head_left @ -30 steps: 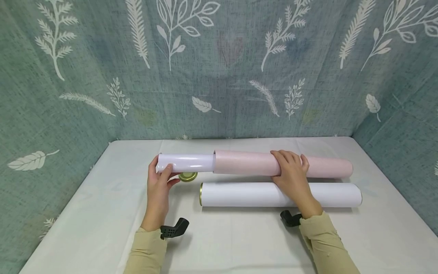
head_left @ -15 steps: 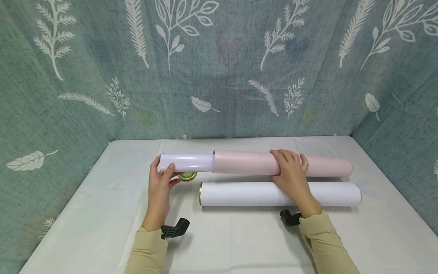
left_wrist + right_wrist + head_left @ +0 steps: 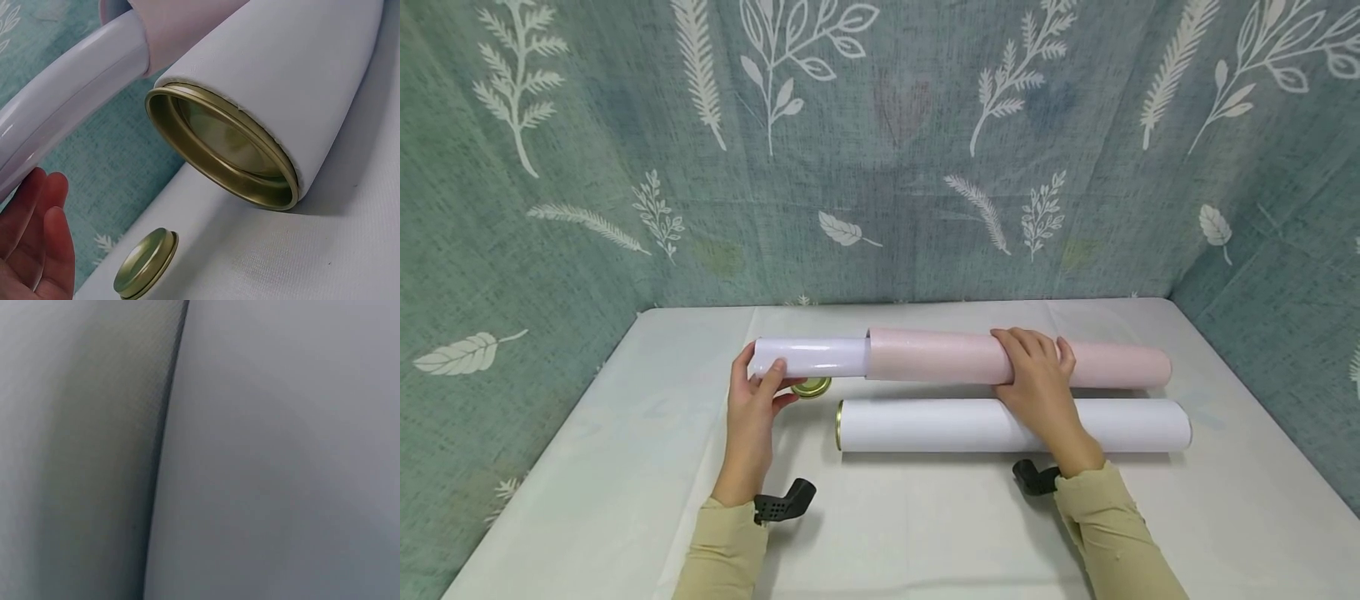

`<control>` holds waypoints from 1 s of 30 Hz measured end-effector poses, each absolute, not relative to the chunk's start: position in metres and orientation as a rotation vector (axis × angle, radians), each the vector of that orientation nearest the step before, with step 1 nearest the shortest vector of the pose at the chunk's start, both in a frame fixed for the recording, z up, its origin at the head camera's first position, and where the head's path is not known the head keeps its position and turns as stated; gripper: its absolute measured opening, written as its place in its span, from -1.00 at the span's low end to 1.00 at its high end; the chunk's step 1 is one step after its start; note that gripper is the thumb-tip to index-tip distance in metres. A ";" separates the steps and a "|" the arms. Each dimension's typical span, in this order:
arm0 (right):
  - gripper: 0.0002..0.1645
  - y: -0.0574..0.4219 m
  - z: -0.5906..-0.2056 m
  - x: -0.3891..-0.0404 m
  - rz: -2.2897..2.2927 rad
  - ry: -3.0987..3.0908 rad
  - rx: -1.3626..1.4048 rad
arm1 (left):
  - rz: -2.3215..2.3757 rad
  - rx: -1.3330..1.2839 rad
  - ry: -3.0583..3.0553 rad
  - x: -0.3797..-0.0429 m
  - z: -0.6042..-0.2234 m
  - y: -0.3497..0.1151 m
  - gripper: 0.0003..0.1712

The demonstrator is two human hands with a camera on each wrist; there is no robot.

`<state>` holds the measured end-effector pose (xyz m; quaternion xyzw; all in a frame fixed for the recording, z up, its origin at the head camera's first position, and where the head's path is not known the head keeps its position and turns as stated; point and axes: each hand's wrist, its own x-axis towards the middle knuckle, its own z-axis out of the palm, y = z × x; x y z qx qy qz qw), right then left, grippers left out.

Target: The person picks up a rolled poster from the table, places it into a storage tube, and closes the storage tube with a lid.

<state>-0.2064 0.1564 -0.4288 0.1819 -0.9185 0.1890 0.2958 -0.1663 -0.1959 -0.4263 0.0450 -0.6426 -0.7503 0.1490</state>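
Observation:
My left hand grips the outer end of a glossy white roll, thumb in front and fingers behind. The roll's other end sits inside the open left mouth of a pink cardboard tube. Over the middle of that tube my right hand is wrapped, holding it from above. In the left wrist view the glossy roll enters the pink tube, with my fingers below it. The right wrist view is filled by a close, blurred white tube.
A white tube with a gold-rimmed end lies in front of the pink one, under my right wrist. A round gold lid lies on the white-covered table near my left fingers. A patterned cloth hangs behind.
My left hand has shifted slightly right with the glossy roll, and a shorter length of it shows outside the pink tube. The right hand stays in place on the tube.

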 end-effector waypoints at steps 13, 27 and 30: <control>-0.14 0.157 -0.428 -0.208 0.498 -2.450 0.491 | -2.131 0.130 -1.869 -0.167 -0.428 -0.196 -0.32; -0.16 0.157 -0.428 -0.206 0.496 -2.448 0.483 | -2.110 0.133 -1.916 -0.168 -0.428 -0.195 -0.33; -0.15 0.157 -0.428 -0.206 0.497 -2.449 0.484 | -2.114 0.127 -1.917 -0.168 -0.430 -0.195 -0.32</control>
